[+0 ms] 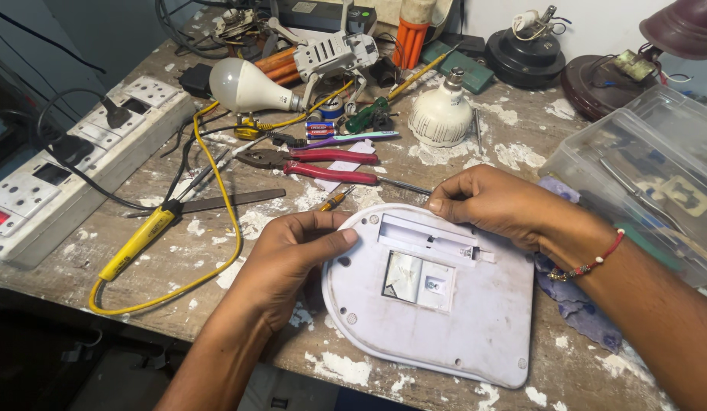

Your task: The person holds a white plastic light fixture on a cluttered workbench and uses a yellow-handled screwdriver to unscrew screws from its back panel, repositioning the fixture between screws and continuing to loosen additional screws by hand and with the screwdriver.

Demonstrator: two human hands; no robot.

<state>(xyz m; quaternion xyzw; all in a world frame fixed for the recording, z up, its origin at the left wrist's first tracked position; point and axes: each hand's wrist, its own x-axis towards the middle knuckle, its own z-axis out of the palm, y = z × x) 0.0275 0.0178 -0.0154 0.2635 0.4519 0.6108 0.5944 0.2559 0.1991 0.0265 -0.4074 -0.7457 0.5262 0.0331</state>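
- White flat device (pixel 445 304), underside up, nearest the camera, lying on the bench (pixel 216 259) at centre-bottom; open battery bay near its far edge, small window panel mid-body.
- Left hand (pixel 292 255) clamps the device's left rim, thumb on top, fingers curled under the edge; holding, not loose.
- Right hand (pixel 498 205) rests on the far edge, fingertips pinched narrow at the rim by the battery bay; cannot tell if anything small is between them.
- Handling, my judgement: rigid plastic shell, light, smooth so a bit slippery; thin battery-bay tabs look breakable. Best held by the outer rims, not the open bay or window.
- Left of the device: switch and socket board (pixel 64 175), yellow-handled soldering iron (pixel 136 243) with yellow cable.
- Behind, well apart: red-handled pliers (pixel 315 164), white bulb (pixel 243 85), bulb housing (pixel 442 114).
- Right: clear plastic box (pixel 643 175), purple cloth (pixel 582 304) partly under the device's right side.
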